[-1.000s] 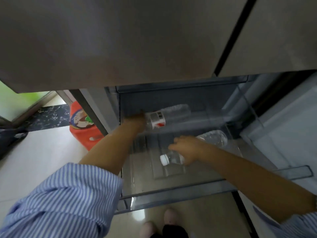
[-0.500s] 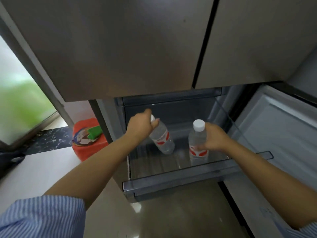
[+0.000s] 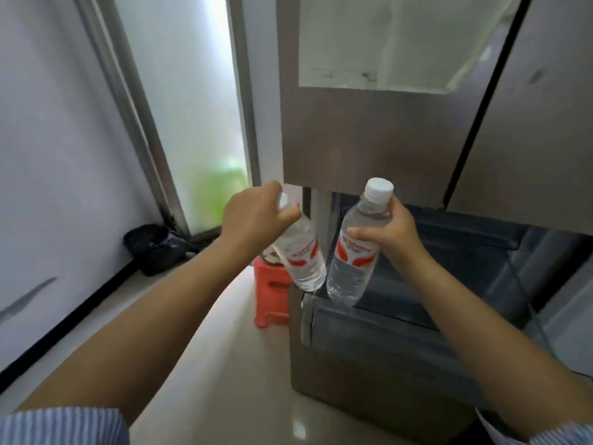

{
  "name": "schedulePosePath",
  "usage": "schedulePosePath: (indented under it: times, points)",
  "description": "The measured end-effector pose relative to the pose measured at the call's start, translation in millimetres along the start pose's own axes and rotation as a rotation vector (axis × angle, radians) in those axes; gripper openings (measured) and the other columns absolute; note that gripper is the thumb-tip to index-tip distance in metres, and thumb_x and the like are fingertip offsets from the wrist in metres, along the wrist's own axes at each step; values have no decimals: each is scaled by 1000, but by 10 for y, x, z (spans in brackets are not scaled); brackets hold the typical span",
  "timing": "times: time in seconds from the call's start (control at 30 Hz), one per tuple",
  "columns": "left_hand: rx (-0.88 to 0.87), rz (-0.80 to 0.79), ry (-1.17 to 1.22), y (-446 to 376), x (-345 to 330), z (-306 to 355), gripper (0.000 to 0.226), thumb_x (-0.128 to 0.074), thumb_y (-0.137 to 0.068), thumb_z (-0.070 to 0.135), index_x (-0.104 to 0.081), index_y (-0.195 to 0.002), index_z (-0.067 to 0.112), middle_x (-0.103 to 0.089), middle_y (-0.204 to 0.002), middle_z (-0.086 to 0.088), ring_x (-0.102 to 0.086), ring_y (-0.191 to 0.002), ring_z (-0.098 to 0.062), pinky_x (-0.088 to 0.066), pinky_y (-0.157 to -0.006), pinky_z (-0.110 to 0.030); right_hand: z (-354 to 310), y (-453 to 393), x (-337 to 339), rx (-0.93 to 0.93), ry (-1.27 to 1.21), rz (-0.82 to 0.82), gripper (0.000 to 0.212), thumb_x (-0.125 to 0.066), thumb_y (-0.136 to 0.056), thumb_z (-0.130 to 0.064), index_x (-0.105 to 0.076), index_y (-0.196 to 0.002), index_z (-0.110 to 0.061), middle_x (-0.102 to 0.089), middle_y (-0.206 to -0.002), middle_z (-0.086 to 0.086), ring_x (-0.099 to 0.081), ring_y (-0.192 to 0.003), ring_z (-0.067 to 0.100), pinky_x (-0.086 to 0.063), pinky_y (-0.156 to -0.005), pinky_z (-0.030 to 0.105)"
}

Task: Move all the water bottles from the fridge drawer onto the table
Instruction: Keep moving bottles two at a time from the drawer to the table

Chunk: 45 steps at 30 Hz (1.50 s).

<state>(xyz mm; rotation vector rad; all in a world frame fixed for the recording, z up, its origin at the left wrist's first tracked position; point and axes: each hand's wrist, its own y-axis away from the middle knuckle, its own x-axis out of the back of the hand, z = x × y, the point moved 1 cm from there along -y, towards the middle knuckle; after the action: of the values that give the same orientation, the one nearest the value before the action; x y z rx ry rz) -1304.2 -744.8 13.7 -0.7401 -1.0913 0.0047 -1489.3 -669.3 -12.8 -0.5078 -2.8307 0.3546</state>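
Two clear water bottles with red-and-white labels are in the air in front of the fridge. My left hand [image 3: 253, 216] grips one bottle [image 3: 301, 258] by its neck, and its body hangs tilted down to the right. My right hand [image 3: 390, 234] holds the other bottle [image 3: 356, 252] round its upper body, nearly upright, white cap on top. Both bottles hang above the front left corner of the open fridge drawer [image 3: 378, 329]. What lies inside the drawer is mostly hidden from this angle.
The grey fridge doors [image 3: 369, 133] rise right behind the bottles. A red plastic stool [image 3: 272, 293] stands on the pale floor left of the drawer. A dark bag [image 3: 154, 248] lies by the glass door at the left wall.
Both hands have lifted their bottles up out of the drawer to chest height. My view has risen and turned left, away from the drawer's inside.
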Motion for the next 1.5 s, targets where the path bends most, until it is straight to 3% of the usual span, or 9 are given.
schedulePosePath:
  times: [0.17,0.23,0.3,0.5,0.7,0.87,1.03,1.2,1.5]
  points:
    - [273,26,-137,702,910,-694,35,-54,-81,35,-39,-60,11,-40,-56,-1,-44,-63,-26,-28,-49,-26,-485,156,-1132,118,-66,-165,24,-64,-80,-11,-48,-74,-29,-53,-76,-6,-54,-71,9,-44,-62,23]
    - [363,9,-211,1082,1257,-1038,32,-55,-80,35,-44,-62,11,-48,-63,-3,-47,-65,-25,-35,-55,-28,-604,344,-1691,151,-42,-290,18,-63,-82,-13,-49,-75,-23,-54,-76,-4,-55,-74,15,-46,-67,28]
    - [450,1,-284,1499,1603,-1396,38,-56,-80,37,-37,-57,14,-42,-57,2,-41,-56,-18,-27,-48,-22,-718,581,-2266,180,-39,-404,12,-63,-82,-14,-52,-82,-15,-57,-82,4,-55,-81,22,-46,-73,34]
    - [690,-15,-469,2791,2668,-2484,41,-56,-77,38,-31,-51,19,-36,-52,5,-32,-48,-12,-21,-45,-21,-1296,1498,-4017,391,96,-697,24,-67,-79,-26,-48,-86,-13,-45,-78,-2,-50,-81,18,-37,-64,21]
    - [841,-36,-560,3937,3702,-3497,39,-57,-75,40,-33,-50,21,-37,-53,6,-33,-47,-8,-21,-44,-21,-1855,2348,-5559,314,97,-930,22,-69,-77,-22,-63,-90,-5,-60,-87,7,-56,-82,21,-42,-66,27]
    - [957,-53,-597,4630,4333,-4268,40,-58,-76,41,-35,-50,21,-39,-55,6,-35,-48,-7,-24,-44,-21,-2240,2885,-6616,358,142,-1070,19,-72,-74,-19,-58,-83,-9,-58,-82,7,-54,-79,21,-38,-57,20]
    - [1061,-93,-622,5052,4730,-5096,37,-59,-77,44,-39,-55,21,-41,-57,6,-44,-54,-11,-29,-45,-20,-2456,3158,-7689,389,212,-1132,19,-72,-71,-17,-58,-80,-9,-57,-83,9,-56,-80,20,-44,-67,27]
    - [1145,-113,-583,5287,4994,-6039,27,-60,-79,42,-53,-74,16,-50,-66,3,-54,-68,-15,-36,-49,-20,-2594,3123,-8781,452,244,-1221,15,-70,-70,-15,-57,-75,-11,-52,-67,-1,-50,-65,10,-40,-53,17]
    - [1168,-161,-525,4999,5399,-7922,37,-61,-79,34,-37,-56,18,-37,-57,5,-35,-50,-9,-30,-48,-20,-2955,2725,-10744,659,400,-1364,20,-70,-69,-15,-64,-86,-6,-57,-84,7,-52,-76,19,-41,-57,22]
